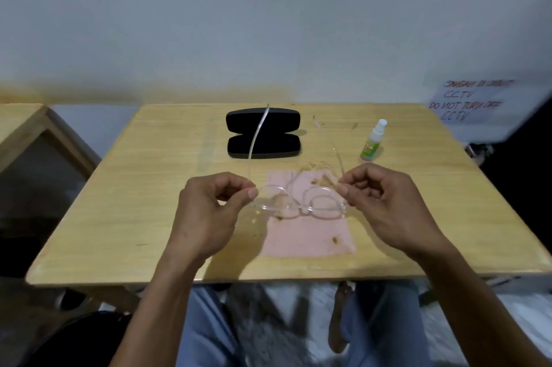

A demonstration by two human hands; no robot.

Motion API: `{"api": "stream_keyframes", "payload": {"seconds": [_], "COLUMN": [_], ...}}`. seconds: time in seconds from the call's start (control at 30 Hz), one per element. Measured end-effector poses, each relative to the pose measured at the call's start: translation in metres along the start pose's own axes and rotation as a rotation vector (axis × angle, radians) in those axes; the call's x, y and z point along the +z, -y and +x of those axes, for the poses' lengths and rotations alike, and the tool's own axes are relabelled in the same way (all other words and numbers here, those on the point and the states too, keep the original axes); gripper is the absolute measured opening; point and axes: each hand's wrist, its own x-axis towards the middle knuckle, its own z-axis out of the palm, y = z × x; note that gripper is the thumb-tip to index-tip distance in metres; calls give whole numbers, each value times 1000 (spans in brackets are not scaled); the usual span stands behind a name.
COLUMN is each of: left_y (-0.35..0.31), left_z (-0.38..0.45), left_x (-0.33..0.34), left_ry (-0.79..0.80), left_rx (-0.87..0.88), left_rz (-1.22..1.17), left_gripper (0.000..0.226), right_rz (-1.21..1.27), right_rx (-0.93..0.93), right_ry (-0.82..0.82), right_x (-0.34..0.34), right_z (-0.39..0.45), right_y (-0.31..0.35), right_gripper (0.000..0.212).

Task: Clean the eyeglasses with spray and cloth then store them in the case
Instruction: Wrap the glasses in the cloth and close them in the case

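Observation:
Clear-framed eyeglasses (300,205) hang above the pink cloth (307,235), their temples unfolded and pointing away from me. My left hand (209,208) pinches the left hinge corner. My right hand (385,202) pinches the right hinge corner. The lenses carry brownish smudges. The cloth lies flat on the wooden table (134,187) and shows brown stains. A black glasses case (263,132) lies open at the back centre of the table. A small spray bottle (372,141) with a white cap and green label stands upright to the right of the case.
A second wooden table (27,124) stands to the left, with a gap between. A handwritten paper sign (469,101) hangs on the wall at the right. My legs show below the near table edge.

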Motion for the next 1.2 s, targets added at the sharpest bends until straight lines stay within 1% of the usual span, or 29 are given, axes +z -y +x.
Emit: {"api": "stream_keyframes", "payload": {"seconds": [0.2, 0.27, 0.53, 0.6, 0.97, 1.2], "left_y": [15, 19, 36, 29, 21, 19], "left_z": [-1, -1, -14, -12, -9, -8], "left_x": [5, 8, 19, 39, 34, 32], "left_ry": [-92, -99, -79, -24, -14, -12], "left_rx": [-41, -45, -71, -60, -26, -6], "left_rz": [58, 67, 78, 117, 122, 123], "left_gripper": [3, 2, 9, 8, 7, 4], "right_rz": [-31, -52, -119, -86, -39, -54], "right_rx": [-44, -56, -45, 3, 23, 36], "right_ry": [-50, -58, -54, -110, -91, -88], "right_x": [19, 24, 28, 12, 12, 11], "right_z": [6, 6, -7, -15, -11, -12], "right_y": [-15, -18, -33, -49, -48, -46], "right_gripper": [7, 8, 5, 5, 9, 10]}}
